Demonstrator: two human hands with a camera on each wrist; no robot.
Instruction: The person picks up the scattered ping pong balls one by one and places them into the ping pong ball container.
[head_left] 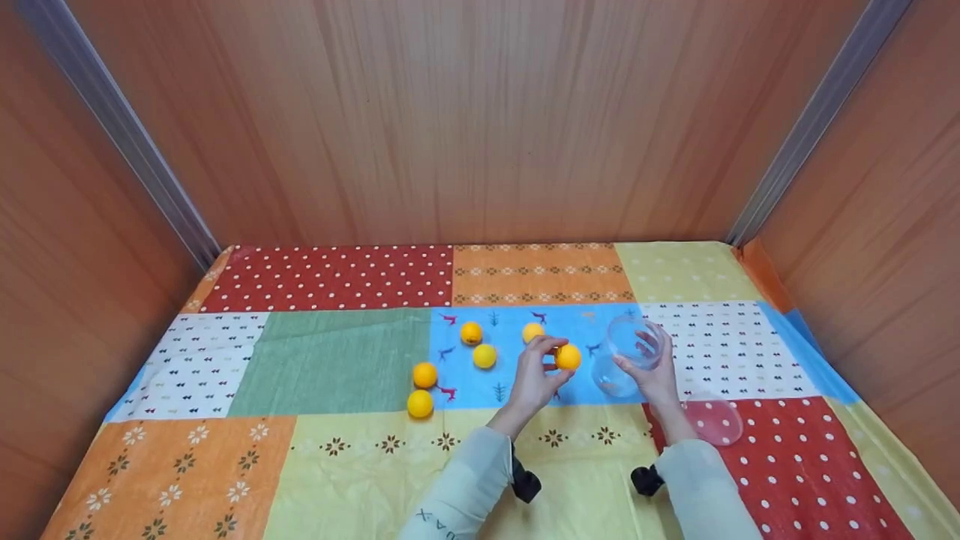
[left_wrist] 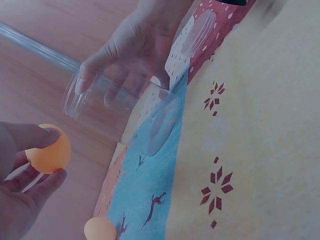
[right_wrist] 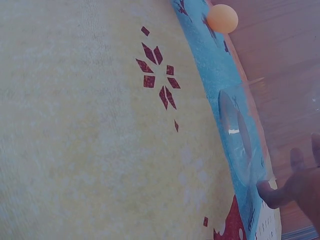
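My left hand (head_left: 531,381) pinches an orange ping-pong ball (head_left: 568,358) between thumb and fingers, to the left of a clear jar (head_left: 616,373). The jar is gripped by my right hand (head_left: 660,381), whose fingers curl round its far side. In the left wrist view, the jar's threaded mouth (left_wrist: 75,100) is uncovered and its base is nearest the cloth; whether it touches the cloth I cannot tell. No ball shows inside. A clear round lid (head_left: 714,421) lies by my right wrist.
Several more balls lie on the patchwork cloth (head_left: 337,352): one ball (head_left: 533,332) behind my left hand, the others, such as this ball (head_left: 420,404), farther left. Wooden panels (head_left: 480,127) enclose the back and both sides.
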